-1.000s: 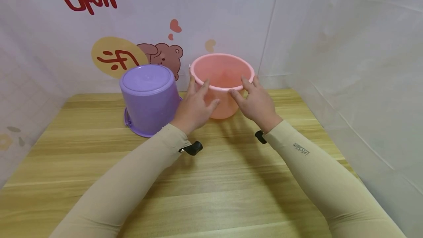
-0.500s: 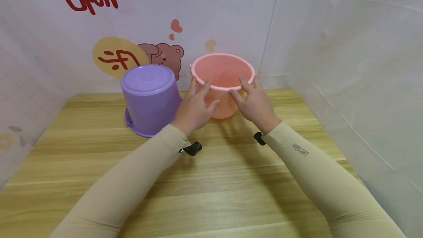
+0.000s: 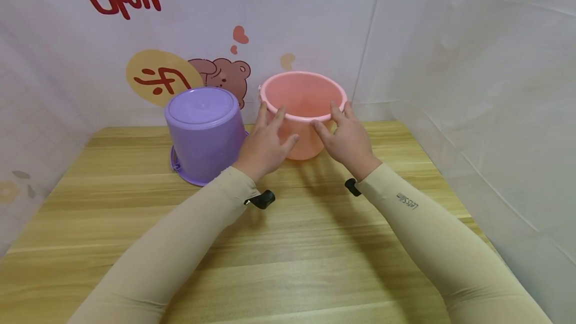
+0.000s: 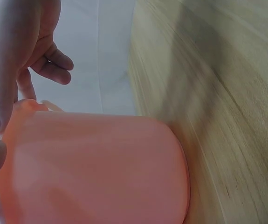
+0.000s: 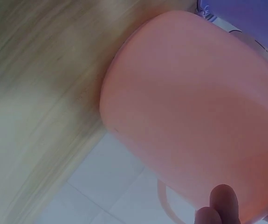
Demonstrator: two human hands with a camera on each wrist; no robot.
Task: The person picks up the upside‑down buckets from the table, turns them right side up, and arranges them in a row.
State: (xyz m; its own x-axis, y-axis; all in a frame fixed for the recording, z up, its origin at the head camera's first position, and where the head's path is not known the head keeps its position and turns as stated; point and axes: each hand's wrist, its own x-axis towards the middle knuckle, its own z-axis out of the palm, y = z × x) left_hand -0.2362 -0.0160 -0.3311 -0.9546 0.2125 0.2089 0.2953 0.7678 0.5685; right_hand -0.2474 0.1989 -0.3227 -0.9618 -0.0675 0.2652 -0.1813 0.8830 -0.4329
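Note:
A pink bucket (image 3: 306,141) stands upright near the back wall, its mouth facing up. At the near left of its rim, my left hand (image 3: 263,149) rests its fingertips, with the fingers fairly straight and the thumb spread in front of the bucket's side. My right hand (image 3: 348,144) touches the near right of the rim with thumb and fingertips, the fingers spread; its other fingers hang loosely in the left wrist view. A purple bucket (image 3: 204,134) sits upside down to the left, beside my left hand, its handle low against the table.
The wood-grain table (image 3: 279,264) carries both buckets. A white printed sheet (image 3: 306,19) covers the back wall, and a plain white sheet (image 3: 486,89) hangs along the right. Black wrist straps (image 3: 263,199) show under the beige sleeves (image 3: 180,249).
Almost nothing differs. Both hands stay at the pink bucket's rim, and both buckets keep their places; only a very slight shift of the view shows.

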